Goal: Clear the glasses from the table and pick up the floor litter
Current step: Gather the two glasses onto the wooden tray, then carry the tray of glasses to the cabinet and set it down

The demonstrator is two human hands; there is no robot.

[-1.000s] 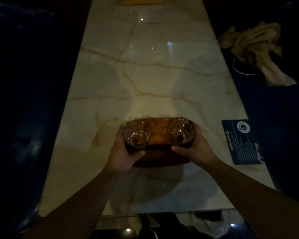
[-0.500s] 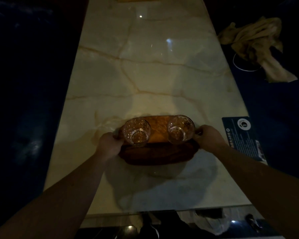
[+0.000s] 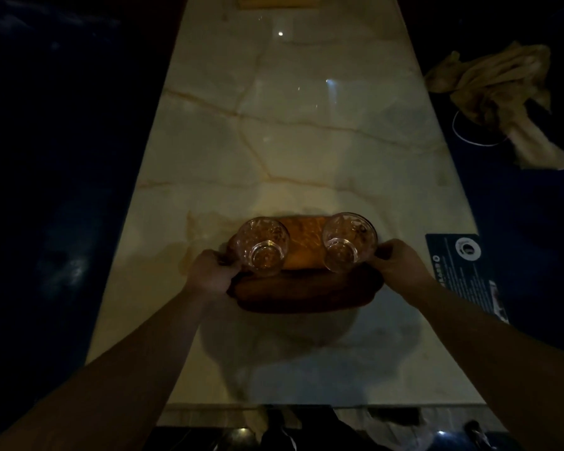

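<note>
Two clear patterned glasses stand upright on an oval wooden tray (image 3: 306,296): the left glass (image 3: 263,245) and the right glass (image 3: 348,242). The tray sits over the near half of a long marble table (image 3: 290,141). My left hand (image 3: 210,273) grips the tray's left end and my right hand (image 3: 399,260) grips its right end. Both hands are closed around the tray's rim, beside the glasses and not on them. Whether the tray rests on the table or is lifted off it I cannot tell.
A dark blue card (image 3: 466,275) lies at the table's right edge by my right wrist. A crumpled tan cloth (image 3: 498,92) lies on the dark seat to the right. A pale plastic wrapper (image 3: 401,431) lies on the floor below the table's near edge. A yellowish object (image 3: 279,1) is at the far end.
My hands let go of the two glasses, left them on the tray, and moved outward to grip the tray's two ends.
</note>
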